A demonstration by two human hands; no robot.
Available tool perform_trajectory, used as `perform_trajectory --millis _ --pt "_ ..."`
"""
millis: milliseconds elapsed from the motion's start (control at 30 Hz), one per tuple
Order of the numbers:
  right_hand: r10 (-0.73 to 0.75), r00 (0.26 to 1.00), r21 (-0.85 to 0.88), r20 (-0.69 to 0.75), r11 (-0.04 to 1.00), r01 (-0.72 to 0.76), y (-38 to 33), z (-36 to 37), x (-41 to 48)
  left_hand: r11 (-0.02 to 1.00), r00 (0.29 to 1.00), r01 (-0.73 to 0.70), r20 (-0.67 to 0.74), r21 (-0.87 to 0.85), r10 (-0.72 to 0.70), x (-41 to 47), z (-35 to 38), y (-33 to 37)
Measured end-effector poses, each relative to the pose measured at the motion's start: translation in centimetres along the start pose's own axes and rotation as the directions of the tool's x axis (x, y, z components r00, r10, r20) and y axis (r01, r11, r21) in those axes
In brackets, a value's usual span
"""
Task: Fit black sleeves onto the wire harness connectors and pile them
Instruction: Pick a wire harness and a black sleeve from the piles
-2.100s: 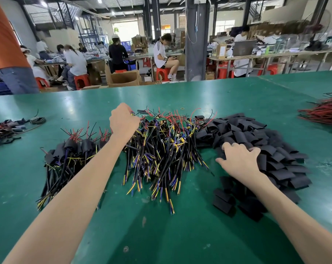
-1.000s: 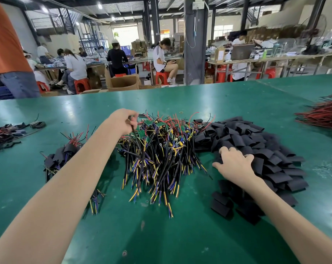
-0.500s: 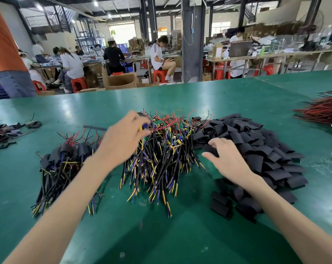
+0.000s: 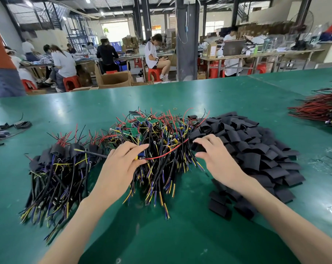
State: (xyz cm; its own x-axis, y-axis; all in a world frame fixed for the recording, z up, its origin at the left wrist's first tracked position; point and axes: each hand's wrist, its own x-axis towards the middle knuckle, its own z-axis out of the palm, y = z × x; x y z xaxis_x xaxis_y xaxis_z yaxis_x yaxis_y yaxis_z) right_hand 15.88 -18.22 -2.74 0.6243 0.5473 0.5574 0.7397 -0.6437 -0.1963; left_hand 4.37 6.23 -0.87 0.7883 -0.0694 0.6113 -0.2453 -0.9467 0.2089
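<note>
Green table, head view, both forearms reaching in from the near edge; left hand hangs over the near left flank of the middle heap, fingers and thumb curled and pinching one wire harness; its black cable runs out leftward from the knuckles, a single red lead arcs off to the right toward the other hand, a bit of yellow and blue shows at the fingertips; right hand sits at the left edge of the sleeve heap, thumb and forefinger pinching one black sleeve, other fingers loosely bent above it; sleeve and harness end are near one another but apart, sleeve not on the harness; middle heap of bare harnesses lies between the hands and beyond them, small green boards and red leads at the far end, stripped yellow, blue and black tails fanned toward the viewer; left heap of sleeved harnesses just beside it, black sleeves bunched at the far end, tails pointing near; heap of loose sleeves to the right, flat black pieces overlapping, a few strays on the near side; red wire bundle well apart at the far right edge; dark oddments at the far left edge; behind the table, people seated on red stools at benches, an open cardboard box, a grey pillar.
</note>
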Motion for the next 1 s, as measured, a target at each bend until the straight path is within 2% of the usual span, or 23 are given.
perform_trajectory --millis 133,267,467,633,767,867,1000 --pt "-0.059 0.997 0.001 -0.054 0.998 0.059 -0.3 -0.5 0.1 1.000 1.000 -0.022 0.012 0.016 0.022 -0.3 0.0 0.3" --pt "0.040 0.997 0.087 -0.061 0.996 -0.034 0.0 -0.1 0.3 0.999 0.999 -0.024 0.023 0.044 0.023 -0.5 0.1 0.6" --pt "0.053 0.998 0.097 -0.032 0.994 -0.050 0.3 -0.1 0.4 0.998 0.999 -0.026 0.039 0.055 0.024 -0.5 0.0 0.9" --pt "0.007 1.000 0.097 -0.025 0.995 -0.004 0.1 -0.3 0.5 0.998 0.998 -0.033 0.055 0.059 0.030 -0.5 -0.1 1.2" --pt "-0.098 0.995 0.127 0.002 0.987 0.097 -0.5 -0.5 0.5 0.997 0.998 -0.017 0.054 0.081 0.013 -0.6 -0.2 1.4" --pt "-0.170 0.985 0.089 -0.011 0.981 0.171 -1.1 -0.4 0.4 0.995 0.999 0.016 0.030 0.095 -0.019 -0.5 -0.1 1.5" --pt "-0.201 0.979 -0.101 -0.040 0.975 0.196 -2.3 -0.4 -0.1 0.997 0.997 0.068 0.027 0.024 -0.068 -0.4 0.3 2.0"
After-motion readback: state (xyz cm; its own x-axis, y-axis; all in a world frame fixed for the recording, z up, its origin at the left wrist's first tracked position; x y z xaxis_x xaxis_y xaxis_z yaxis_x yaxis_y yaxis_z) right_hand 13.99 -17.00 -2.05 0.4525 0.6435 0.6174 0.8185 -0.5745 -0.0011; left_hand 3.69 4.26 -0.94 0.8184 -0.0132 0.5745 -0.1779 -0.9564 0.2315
